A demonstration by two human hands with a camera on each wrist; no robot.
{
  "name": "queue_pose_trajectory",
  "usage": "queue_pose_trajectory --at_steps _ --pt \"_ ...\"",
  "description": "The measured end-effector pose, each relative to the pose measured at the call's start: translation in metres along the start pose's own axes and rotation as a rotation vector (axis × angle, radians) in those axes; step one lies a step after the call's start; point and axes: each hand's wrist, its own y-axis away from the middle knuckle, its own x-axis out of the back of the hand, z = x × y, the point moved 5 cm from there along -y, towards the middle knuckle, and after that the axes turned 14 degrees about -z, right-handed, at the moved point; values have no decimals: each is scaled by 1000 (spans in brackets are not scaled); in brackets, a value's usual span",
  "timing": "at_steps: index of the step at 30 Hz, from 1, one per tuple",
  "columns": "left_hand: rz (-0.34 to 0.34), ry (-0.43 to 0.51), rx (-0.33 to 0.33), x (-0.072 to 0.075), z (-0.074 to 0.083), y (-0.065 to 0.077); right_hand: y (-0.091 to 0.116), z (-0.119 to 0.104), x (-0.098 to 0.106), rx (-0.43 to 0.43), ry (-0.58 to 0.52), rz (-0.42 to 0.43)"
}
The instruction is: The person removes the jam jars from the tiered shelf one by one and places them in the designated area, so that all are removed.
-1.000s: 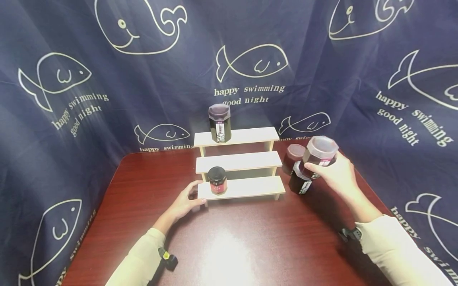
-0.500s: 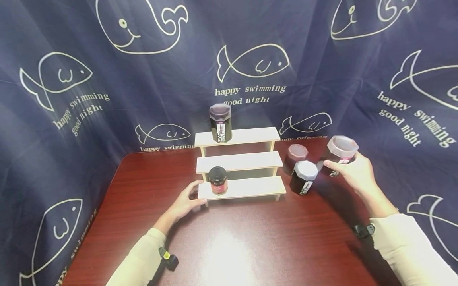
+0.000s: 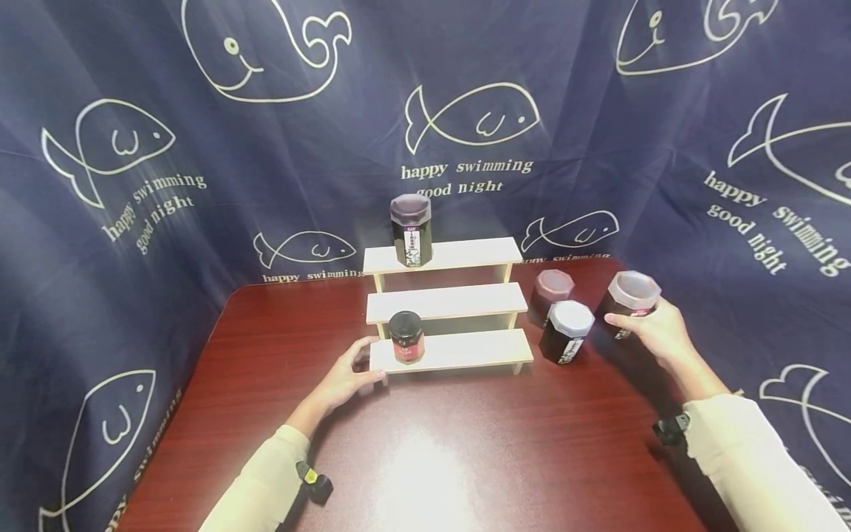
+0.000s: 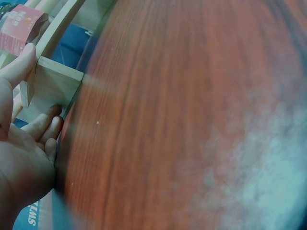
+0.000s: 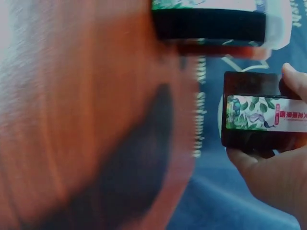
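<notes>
My right hand (image 3: 665,338) grips a dark octagonal jar (image 3: 633,290) with a translucent lid, upright near the table's right back edge. In the right wrist view, thumb and fingers span this jar (image 5: 250,115), whose label shows green leaves. My left hand (image 3: 340,378) holds the left end of the lowest step of a pale wooden three-step rack (image 3: 475,349), thumb at the front. The left wrist view has the fingers (image 4: 52,129) curled by the rack's leg. On that step stands a small black-lidded jar (image 3: 407,338) with a pink label.
A tall dark jar (image 3: 411,233) stands on the top step, toward its left. Right of the rack, a white-lidded dark jar (image 3: 566,332) and a reddish-lidded jar (image 3: 552,294) stand close together on the reddish-brown table (image 3: 279,318). A blue curtain (image 3: 299,162) hangs behind.
The right hand has carried its jar right, from over the white-lidded jar to beside it, then lowered it. The left hand stays at the rack.
</notes>
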Motion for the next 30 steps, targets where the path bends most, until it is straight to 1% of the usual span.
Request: queue_pose_trajectory --at_steps 3,7,11,13,16,21,30 --pt "-1 -1 3 0 -1 -1 -1 13 -5 1 10 -11" --pt "0 8 -10 1 -5 -3 -2 31 -13 -11 14 -26" --pt "-20 6 -17 -2 15 2 -1 45 -19 -33 10 -36" --pt "-28 0 -23 -2 22 4 -1 49 -20 -38 10 -35" --pt "-30 -2 -28 -3 25 5 0 52 -21 -37 -5 -39" --pt "-20 3 -31 -2 22 5 -1 52 -23 -39 -17 -48" --pt "-19 3 -14 -1 20 6 2 48 -27 -53 5 -51"
